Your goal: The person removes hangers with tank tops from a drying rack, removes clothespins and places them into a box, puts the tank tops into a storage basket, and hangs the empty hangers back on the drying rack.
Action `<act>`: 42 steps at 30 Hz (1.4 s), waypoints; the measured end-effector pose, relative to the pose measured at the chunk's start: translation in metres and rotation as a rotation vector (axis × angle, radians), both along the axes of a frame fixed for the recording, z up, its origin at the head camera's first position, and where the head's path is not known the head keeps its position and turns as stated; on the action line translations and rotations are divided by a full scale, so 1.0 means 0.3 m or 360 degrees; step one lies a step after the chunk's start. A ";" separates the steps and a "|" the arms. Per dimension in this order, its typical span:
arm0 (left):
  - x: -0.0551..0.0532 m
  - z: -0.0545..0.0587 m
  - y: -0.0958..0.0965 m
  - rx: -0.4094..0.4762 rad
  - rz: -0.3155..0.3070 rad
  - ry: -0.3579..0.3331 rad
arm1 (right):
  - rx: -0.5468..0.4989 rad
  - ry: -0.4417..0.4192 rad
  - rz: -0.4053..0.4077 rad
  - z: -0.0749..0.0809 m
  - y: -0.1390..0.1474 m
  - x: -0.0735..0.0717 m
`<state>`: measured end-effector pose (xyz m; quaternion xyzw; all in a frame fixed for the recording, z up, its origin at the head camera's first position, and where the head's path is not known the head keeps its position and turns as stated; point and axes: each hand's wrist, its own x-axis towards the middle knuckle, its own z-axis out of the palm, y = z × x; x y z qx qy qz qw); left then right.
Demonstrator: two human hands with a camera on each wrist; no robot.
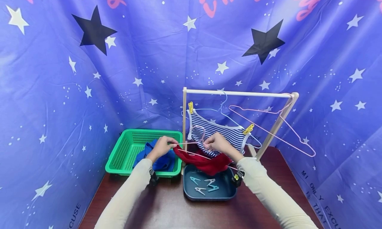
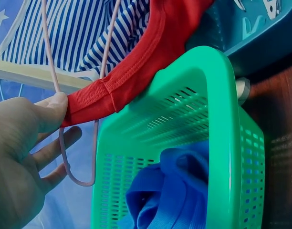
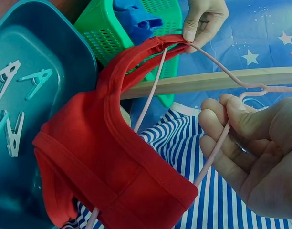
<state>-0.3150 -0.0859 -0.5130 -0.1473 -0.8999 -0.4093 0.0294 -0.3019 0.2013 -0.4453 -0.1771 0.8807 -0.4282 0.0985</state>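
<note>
A red garment [image 3: 112,143] hangs on a pink wire hanger [image 3: 153,90], whose wire passes through it. My left hand [image 2: 22,148] pinches the garment's edge at the hanger's left end, thumb on the fabric. With thumb and fingers my right hand [image 3: 260,148] grips the pink wire close to the hook. In the head view the garment sags between my left hand [image 1: 162,147] and right hand [image 1: 218,143], above the dark tray [image 1: 191,195]. Right behind it a striped navy and white top [image 1: 229,134] hangs from a blue hanger [image 1: 221,106] with yellow clips [image 1: 248,128].
A wooden rack [image 1: 238,93] stands at the back, with another pink hanger [image 1: 268,136] at its right end. To the left, a green basket [image 1: 119,169] holds blue cloth [image 1: 164,161]. Several clothespins [image 1: 212,188] lie in the tray. A patterned curtain [image 1: 155,56] surrounds the table [image 1: 167,209].
</note>
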 end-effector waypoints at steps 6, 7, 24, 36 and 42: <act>0.002 0.000 -0.002 -0.0042 0.0014 0.0052 | -0.0002 -0.0019 -0.0005 0.002 0.001 0.005; 0.002 -0.001 -0.002 -0.0043 0.0016 0.0062 | -0.0006 -0.0018 -0.0007 0.002 0.001 0.006; 0.006 -0.014 -0.033 -0.0015 0.0130 0.0100 | -0.0017 0.0013 0.0019 -0.005 0.013 0.009; 0.005 -0.021 -0.077 0.0036 0.0170 0.0169 | 0.0035 0.0011 -0.0016 0.000 0.019 0.013; 0.007 -0.020 -0.087 0.0036 0.0195 0.0173 | 0.0036 0.0004 -0.0028 -0.002 0.022 0.012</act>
